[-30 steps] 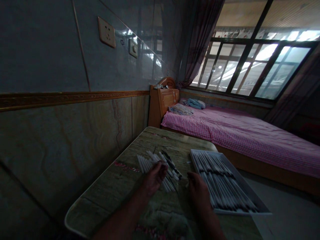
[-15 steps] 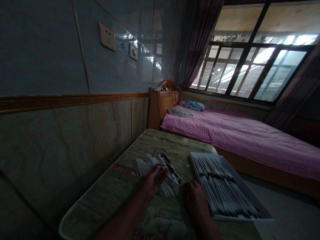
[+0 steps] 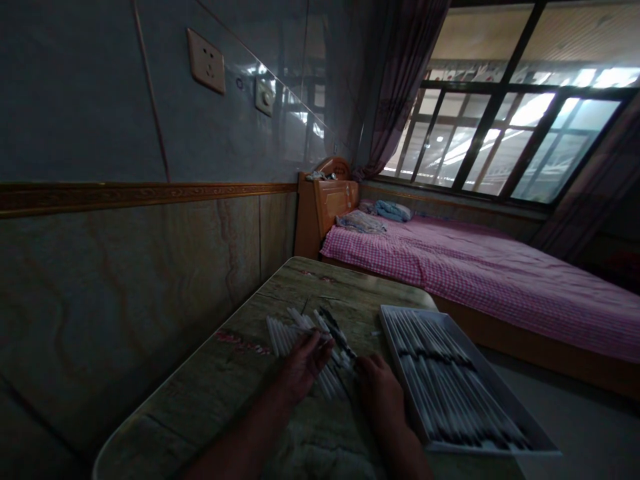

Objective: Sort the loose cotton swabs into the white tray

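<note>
Over the table, my left hand [image 3: 306,363] is closed, thumb and fingers pinching a thin whitish pen tube [image 3: 324,335]. Several loose pale pen tubes [image 3: 281,335] lie beneath and beside that hand, some fanned out towards the left. Dark pen parts [image 3: 336,328] form a small heap between the hands. My right hand [image 3: 379,387] is at the near end of this heap with its fingers curled together; what they grip, if anything, is hidden. To its right lies a shallow white tray [image 3: 493,363] holding many pale pens with dark ends in two rows.
The marbled table [image 3: 225,393] has rounded corners and stands along a tiled wall [image 3: 125,267]. Beyond it is a bed [image 3: 450,260] with a pink checked sheet and a wooden headboard [image 3: 333,203]. A window [image 3: 500,133] is behind the bed.
My right hand has moved left and forward to the dark pen parts. The left hand stays almost in place with the pen tube. The view has shifted slightly.
</note>
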Demonstrator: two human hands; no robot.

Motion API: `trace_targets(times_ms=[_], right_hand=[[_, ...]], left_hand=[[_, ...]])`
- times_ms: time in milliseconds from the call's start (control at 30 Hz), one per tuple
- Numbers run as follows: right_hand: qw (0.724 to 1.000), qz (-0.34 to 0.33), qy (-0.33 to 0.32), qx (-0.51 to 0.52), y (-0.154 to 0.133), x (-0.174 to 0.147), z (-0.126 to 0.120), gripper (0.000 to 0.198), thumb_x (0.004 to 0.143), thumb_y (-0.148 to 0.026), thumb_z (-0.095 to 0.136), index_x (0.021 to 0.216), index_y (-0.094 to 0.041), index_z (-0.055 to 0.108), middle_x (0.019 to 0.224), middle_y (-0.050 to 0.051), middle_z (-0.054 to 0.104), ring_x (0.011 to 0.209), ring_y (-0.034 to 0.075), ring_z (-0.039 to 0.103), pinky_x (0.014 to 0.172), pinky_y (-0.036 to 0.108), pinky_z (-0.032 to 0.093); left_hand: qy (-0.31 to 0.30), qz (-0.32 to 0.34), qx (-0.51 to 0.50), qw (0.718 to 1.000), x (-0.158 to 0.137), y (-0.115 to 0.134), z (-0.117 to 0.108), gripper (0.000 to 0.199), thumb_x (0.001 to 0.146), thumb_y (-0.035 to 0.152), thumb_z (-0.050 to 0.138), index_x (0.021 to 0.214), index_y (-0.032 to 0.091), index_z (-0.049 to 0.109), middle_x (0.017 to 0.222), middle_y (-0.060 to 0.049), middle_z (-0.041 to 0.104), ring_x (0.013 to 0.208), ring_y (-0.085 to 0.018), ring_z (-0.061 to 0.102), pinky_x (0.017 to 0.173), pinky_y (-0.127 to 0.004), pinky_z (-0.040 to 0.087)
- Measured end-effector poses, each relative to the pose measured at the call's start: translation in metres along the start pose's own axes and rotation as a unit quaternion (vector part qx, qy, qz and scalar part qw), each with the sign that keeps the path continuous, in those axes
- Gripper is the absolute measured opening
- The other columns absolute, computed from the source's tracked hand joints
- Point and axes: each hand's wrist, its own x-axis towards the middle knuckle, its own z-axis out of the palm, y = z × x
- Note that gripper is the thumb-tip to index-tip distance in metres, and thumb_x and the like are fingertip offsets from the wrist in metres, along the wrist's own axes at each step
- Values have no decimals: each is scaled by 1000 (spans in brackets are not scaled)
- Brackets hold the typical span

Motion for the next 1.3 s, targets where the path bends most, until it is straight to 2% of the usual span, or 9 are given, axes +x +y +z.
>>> trace_targets(times_ms=[167,333,467,733,867,967,1133,1233,1300], right_hand=[[999,-3,-30,-15,0,6,-2,26,88,-15,46,90,-26,70,90,3,64,75,12,61,56,21,32],[998,-14,-54,4,4,11,-4,25,90,-19,47,90,-26,71,91,2,65,74,12,61,57,22,32],[999,-11,-44,9,4,12,-4,21,91,-21,48,88,-24,69,93,2,64,74,12,61,57,21,32],[998,-9,-48,34,4,13,-4,17,88,-21,53,86,-25,69,90,1,63,74,11,60,56,21,30],[999,16,-5,35,7,11,4,19,89,-21,48,85,-22,66,92,2,62,71,11,59,55,22,31],[994,20,66,87,11,9,9,19,89,-21,44,90,-20,63,93,4,62,77,15,60,62,23,39],[951,-18,153,268,8,1,11,21,89,-28,44,94,-19,62,89,6,66,82,18,61,76,29,48],[926,-17,169,338,0,-4,11,25,88,-30,46,100,-19,65,99,8,68,92,19,62,83,31,49],[916,-11,164,365,-5,-7,11,25,86,-31,47,99,-19,66,98,7,69,92,19,62,83,31,49]], left_hand=[[-25,-11,28,999,0,-5,-1,7,81,8,64,84,14,63,75,-4,73,74,-19,73,64,-25,59],[-39,-26,59,997,-5,-7,-1,8,80,12,68,85,15,63,78,-2,73,72,-16,72,59,-22,57],[-31,-22,69,997,-5,-6,0,9,79,12,69,86,15,64,74,-2,72,64,-13,70,53,-18,54],[-17,-12,61,998,-4,-10,-1,7,78,8,68,82,14,65,74,-2,72,64,-12,70,57,-18,56],[-25,-15,69,997,-5,-9,-1,8,78,9,69,83,14,65,73,-2,72,64,-12,70,58,-19,57],[-27,-17,81,996,-7,-8,-1,8,78,7,68,84,13,66,73,-2,72,65,-12,70,59,-19,56],[-29,-9,106,994,-11,-13,2,10,76,7,70,83,14,66,75,-3,73,68,-13,70,62,-20,56],[-53,-10,123,991,-15,-17,4,13,73,10,74,83,14,66,77,-4,74,69,-14,71,63,-20,55],[-61,-11,126,990,-17,-19,5,15,72,11,75,83,14,66,78,-4,74,70,-14,71,64,-20,55]])
